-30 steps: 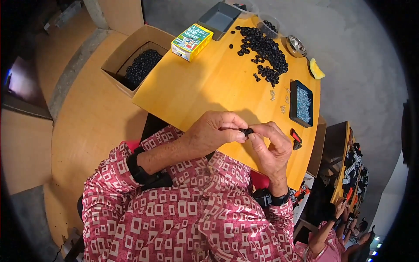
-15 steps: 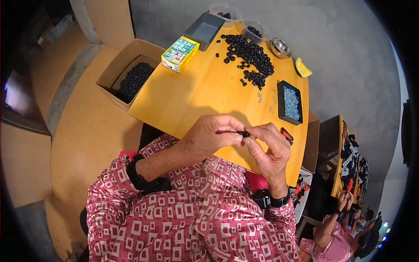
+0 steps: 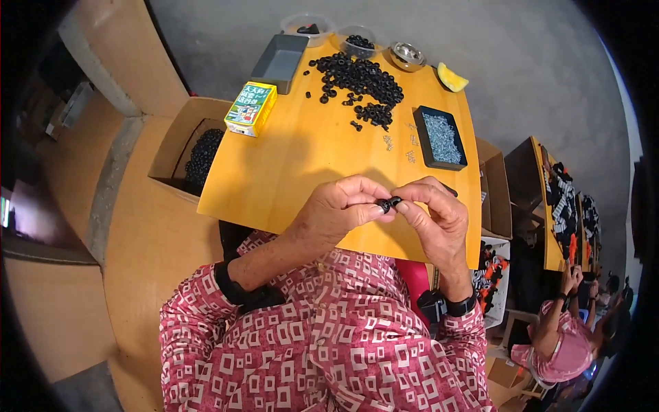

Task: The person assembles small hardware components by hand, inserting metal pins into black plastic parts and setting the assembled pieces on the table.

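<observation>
Above the table's near edge, my left hand [image 3: 341, 206] and my right hand [image 3: 438, 218] meet, thumbs and forefingers pinched. Between their fingertips is a small black wheel pair [image 3: 388, 204], two round ends side by side, partly covered by the fingers. The left hand pinches one end, the right hand the other. Farther off lies a heap of similar small black wheels [image 3: 364, 79], with a loose joined pair [image 3: 355, 126] at its near side. To the right, a black tray [image 3: 422, 145] holds many small silvery pins [image 3: 441, 136]; several loose pins [image 3: 411, 156] lie beside it.
A grey tray [image 3: 280, 63], a yellow-green carton [image 3: 252, 110], clear tubs [image 3: 357, 42], a metal bowl [image 3: 407, 57] and a yellow wedge [image 3: 452, 77] line the table's [image 3: 274, 178] far side. Cardboard boxes [image 3: 171, 161] flank it. Another person [image 3: 566, 336] works at the right.
The view has shifted, so the tabletop items sit higher and farther left. Both hands still pinch the wheel pair, which now shows more of its two round ends.
</observation>
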`<state>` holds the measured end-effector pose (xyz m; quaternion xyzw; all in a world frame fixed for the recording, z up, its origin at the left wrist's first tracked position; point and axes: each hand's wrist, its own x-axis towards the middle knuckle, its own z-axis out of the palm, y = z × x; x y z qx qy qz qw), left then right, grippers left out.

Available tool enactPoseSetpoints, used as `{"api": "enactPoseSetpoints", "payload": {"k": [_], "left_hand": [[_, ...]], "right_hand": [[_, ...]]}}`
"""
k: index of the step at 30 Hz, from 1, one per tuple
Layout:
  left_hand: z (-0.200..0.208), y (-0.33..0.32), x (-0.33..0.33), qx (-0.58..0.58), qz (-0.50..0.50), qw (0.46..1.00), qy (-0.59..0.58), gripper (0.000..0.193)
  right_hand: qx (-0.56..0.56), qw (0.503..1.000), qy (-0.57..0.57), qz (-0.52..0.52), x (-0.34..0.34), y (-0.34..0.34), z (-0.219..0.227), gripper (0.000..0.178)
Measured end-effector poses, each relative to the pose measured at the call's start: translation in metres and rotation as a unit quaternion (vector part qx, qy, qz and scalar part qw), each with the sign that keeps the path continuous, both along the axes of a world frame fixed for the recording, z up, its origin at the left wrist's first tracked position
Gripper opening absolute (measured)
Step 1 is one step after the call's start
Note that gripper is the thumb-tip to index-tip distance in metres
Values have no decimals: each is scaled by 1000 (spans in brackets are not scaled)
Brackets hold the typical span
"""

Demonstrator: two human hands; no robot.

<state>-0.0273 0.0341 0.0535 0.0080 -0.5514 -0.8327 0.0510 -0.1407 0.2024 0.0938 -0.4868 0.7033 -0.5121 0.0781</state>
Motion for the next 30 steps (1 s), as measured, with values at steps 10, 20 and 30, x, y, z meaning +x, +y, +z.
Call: {"api": "enactPoseSetpoints", "payload": {"k": [10, 20, 30], "left_hand": [[-2, 1, 1, 13, 15, 1000, 11, 20], [-5, 0, 7, -83, 45, 996, -8, 21], [-8, 0, 10, -95, 73, 993, -1, 21]], "right_hand": [[17, 999, 48, 7, 3, -2, 7, 12], [41, 979, 198, -4, 15, -9, 13, 18], [-23, 991, 125, -45, 25, -15, -16, 21]]}}
